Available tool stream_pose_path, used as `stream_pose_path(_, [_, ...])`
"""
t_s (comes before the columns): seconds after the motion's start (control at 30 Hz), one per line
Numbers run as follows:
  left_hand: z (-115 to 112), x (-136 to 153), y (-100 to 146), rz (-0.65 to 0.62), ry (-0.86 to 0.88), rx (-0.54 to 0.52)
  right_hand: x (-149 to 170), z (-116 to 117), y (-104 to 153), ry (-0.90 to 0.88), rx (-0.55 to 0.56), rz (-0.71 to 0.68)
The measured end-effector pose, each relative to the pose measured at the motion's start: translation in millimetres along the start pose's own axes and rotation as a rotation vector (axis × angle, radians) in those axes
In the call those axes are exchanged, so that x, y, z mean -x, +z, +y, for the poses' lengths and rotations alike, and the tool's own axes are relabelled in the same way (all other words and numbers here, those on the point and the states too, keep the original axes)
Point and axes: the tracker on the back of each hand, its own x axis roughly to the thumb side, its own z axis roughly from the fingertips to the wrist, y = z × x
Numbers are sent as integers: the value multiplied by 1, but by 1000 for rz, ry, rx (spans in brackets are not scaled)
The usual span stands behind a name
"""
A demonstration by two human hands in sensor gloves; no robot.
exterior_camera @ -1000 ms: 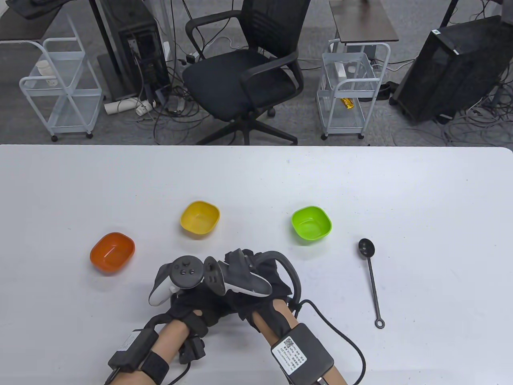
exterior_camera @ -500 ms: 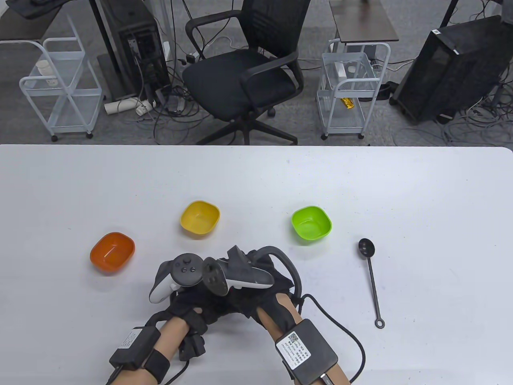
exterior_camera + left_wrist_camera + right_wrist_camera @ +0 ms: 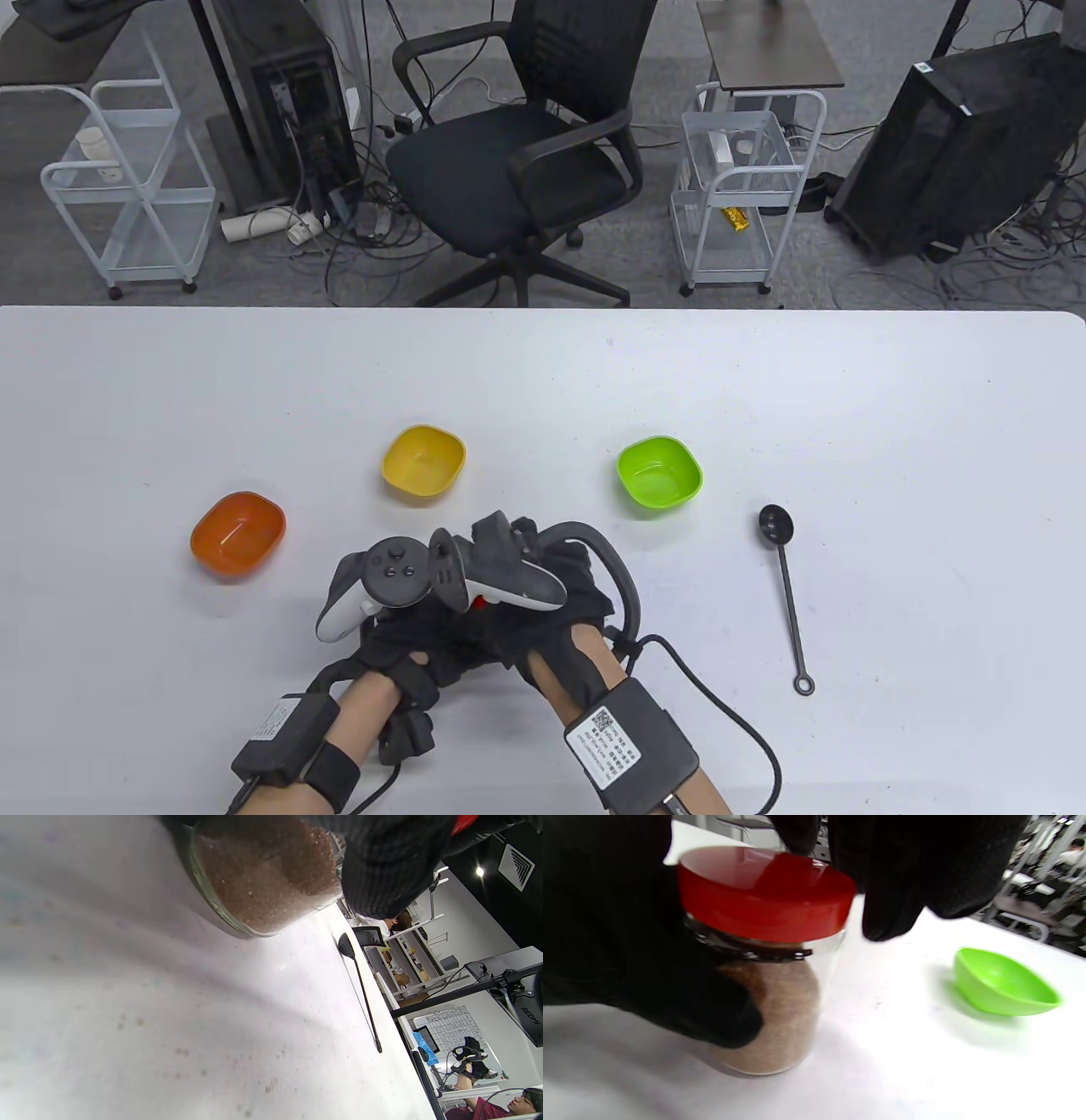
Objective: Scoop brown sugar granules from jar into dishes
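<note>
White table [image 3: 764,382] carries an orange bowl [image 3: 237,535], a yellow bowl [image 3: 423,459], a green bowl [image 3: 660,475] and a black spoon [image 3: 785,586]. Near its front edge, the left hand [image 3: 407,645] grips the sugar jar [image 3: 772,1001]; the right hand [image 3: 543,620] hovers with fingers [image 3: 886,912] loosely spread beside its red lid [image 3: 765,895].

A white table [image 3: 891,424] fills the lower frame. On it are set an orange bowl [image 3: 237,535], yellow bowl [image 3: 423,459], green bowl [image 3: 660,475], black spoon [image 3: 786,586] and sugar jar [image 3: 772,984].
</note>
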Motion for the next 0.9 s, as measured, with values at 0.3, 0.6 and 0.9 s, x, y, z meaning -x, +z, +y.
stream_pose_path(0.3, [0,0,0,0,0,-2,-6,-4,-4,-10,-86,-109])
stream_pose_path(0.6, [0,0,0,1,0,0,-4,-5,-3,-3,-125,-147])
stream_pose_path(0.9, [0,0,0,1,2,-1,-7,-4,-9,-22,-71,-11])
